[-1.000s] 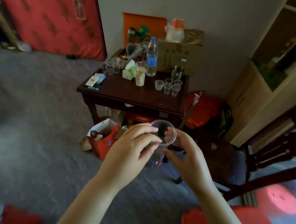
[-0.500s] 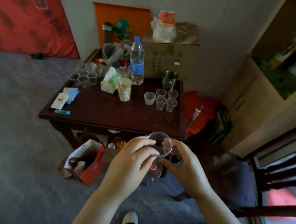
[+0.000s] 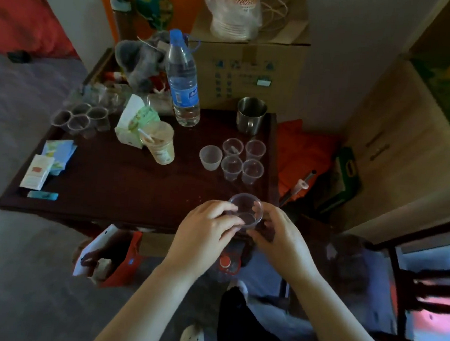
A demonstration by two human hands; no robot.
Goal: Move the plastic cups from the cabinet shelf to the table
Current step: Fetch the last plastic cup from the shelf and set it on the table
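Both my hands hold a small stack of clear plastic cups [image 3: 245, 210] over the near right edge of the dark wooden table [image 3: 116, 186]. My left hand [image 3: 203, 235] grips the stack from the left and my right hand [image 3: 280, 235] from the right. Two rims show, one inside the other. Several clear plastic cups [image 3: 242, 161] stand in a cluster on the table's right side, just beyond my hands. Another group of clear cups [image 3: 79, 119] stands at the table's far left corner. The light wood cabinet [image 3: 396, 145] is at the right.
On the table stand a water bottle [image 3: 182, 79], a steel mug [image 3: 250, 115], a drink cup with a straw [image 3: 158, 141], a tissue pack [image 3: 134, 118] and cards [image 3: 47, 166]. A cardboard box [image 3: 252, 65] sits behind. A dark chair [image 3: 423, 285] is at my right, a red bag [image 3: 116, 264] under the table.
I have stepped closer to the table, which now fills the view. My hands, still holding the cup stack, have come over the table's near right edge.
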